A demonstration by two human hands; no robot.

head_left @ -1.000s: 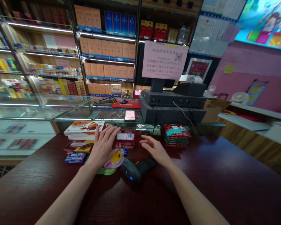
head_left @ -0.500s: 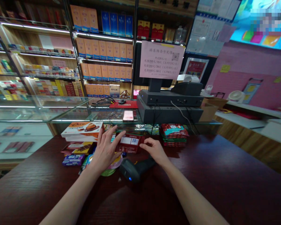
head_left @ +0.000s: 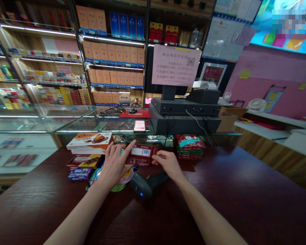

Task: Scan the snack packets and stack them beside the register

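As it curls, the right hand (head_left: 168, 163) touches a box (head_left: 141, 154) (red cardboard).

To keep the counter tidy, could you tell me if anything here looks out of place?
The small snack packets lie in a loose jumble by the left hand, unlike the neat stack on the right.

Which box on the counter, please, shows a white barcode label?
The dark red box touched by the right hand; the orange box beside it shows a cake picture instead.

Head-worn camera looks forward and down.
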